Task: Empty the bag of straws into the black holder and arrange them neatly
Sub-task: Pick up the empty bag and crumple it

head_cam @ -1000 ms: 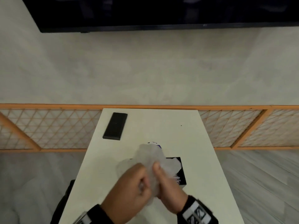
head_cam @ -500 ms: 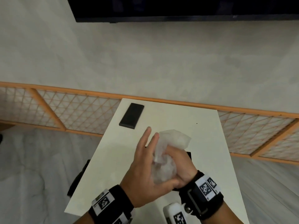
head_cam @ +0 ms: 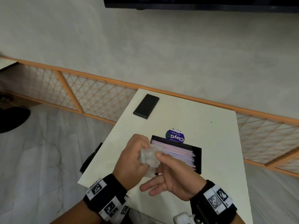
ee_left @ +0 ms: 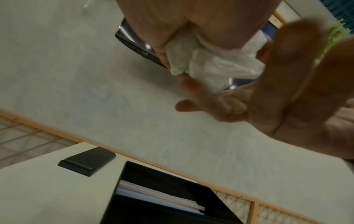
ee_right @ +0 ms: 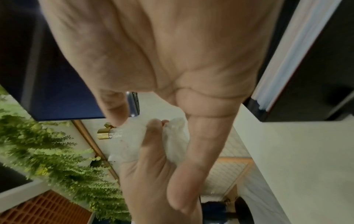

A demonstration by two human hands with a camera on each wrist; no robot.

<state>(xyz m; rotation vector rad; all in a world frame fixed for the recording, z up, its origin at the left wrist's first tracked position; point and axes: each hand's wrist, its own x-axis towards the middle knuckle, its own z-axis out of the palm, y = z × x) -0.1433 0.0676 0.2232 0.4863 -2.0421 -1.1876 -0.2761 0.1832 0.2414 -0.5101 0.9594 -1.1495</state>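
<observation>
Crumpled clear plastic, the empty straw bag (head_cam: 149, 157), sits balled up between both hands above the near edge of the white table (head_cam: 215, 131): the left hand (head_cam: 132, 157) has its fingers curled around it, and the right hand (head_cam: 174, 175) pinches it with thumb and forefinger while its other fingers are spread loose. The straws (head_cam: 176, 152) already lie flat in the black holder (head_cam: 198, 159), just beyond the hands. Emptying looks done, so I judge the next move is to put the bag aside and then even the straw ends with free fingers.
</observation>
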